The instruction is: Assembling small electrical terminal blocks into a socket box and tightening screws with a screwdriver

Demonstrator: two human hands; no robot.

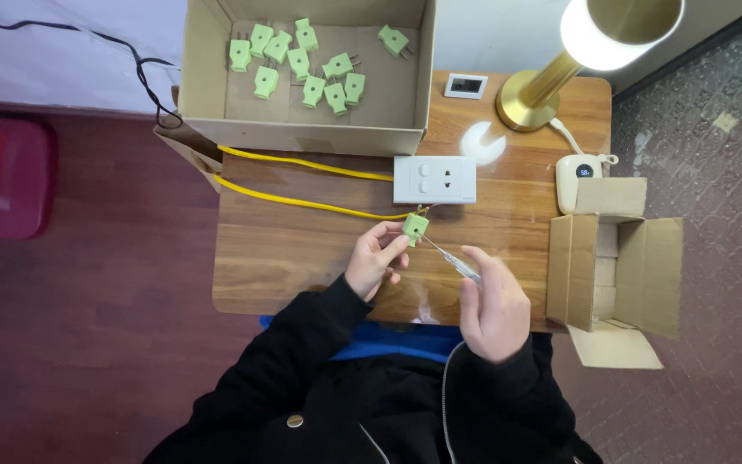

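- Right hand (493, 311): closed around a thin screwdriver (451, 258), whose long axis is slanted up and to the left, tip directed at the green plug.
- Left hand (374, 258): green plug (415, 228) pinched at the fingertips, held above the bench (302, 249), just beyond both hands.
- White socket block (434, 179): located just behind the plug, yellow cable (302, 204) attached.
- Cardboard box (302, 129): loose green plugs (302, 64) contained, farthest back.
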